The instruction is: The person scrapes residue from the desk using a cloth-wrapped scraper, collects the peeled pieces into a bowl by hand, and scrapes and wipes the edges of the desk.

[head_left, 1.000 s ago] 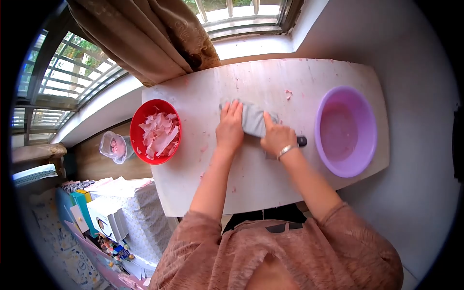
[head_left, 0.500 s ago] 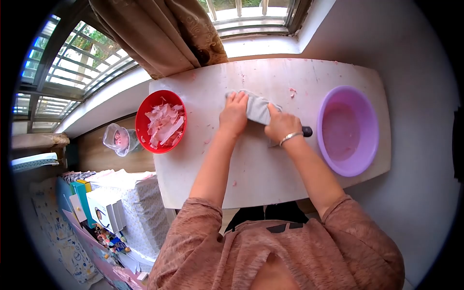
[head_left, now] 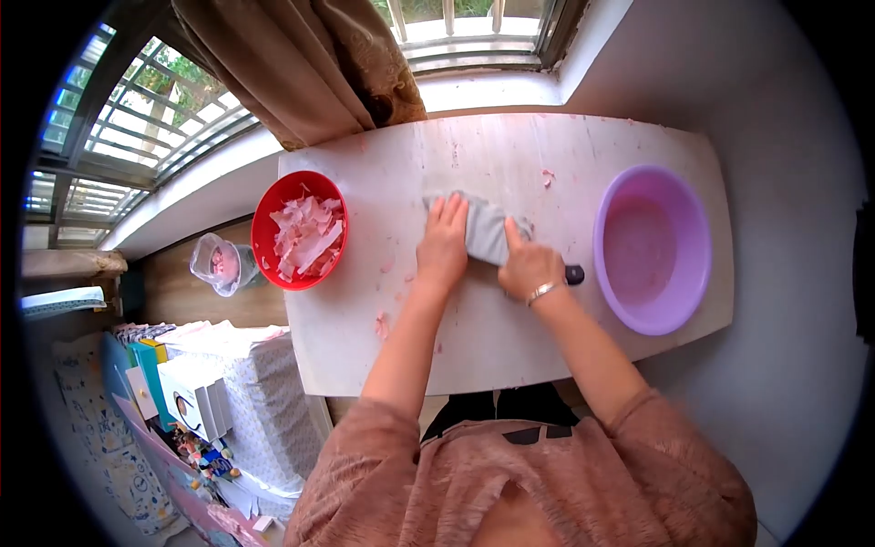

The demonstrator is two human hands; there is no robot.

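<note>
Cloth [head_left: 486, 232] at the middle of the worktop [head_left: 510, 356], left hand [head_left: 444, 253] pressing it with flat fingers, right hand [head_left: 530, 268] gripping a dark handle [head_left: 574, 274] towards four o'clock; should that cloth skid, any edge hidden beneath could nick those fingers!

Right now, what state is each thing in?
Gray cloth: wrinkled, partly covered
Left hand: fingers extended on cloth
Right hand: index finger extended onto cloth
Black handle: partly visible
Red bowl: upright, heaped with pink scraps
Purple basin: upright, contents unclear
Table: dotted with pink bits
Plastic bag: open, pink pieces inside
Curtain: bunched
</note>
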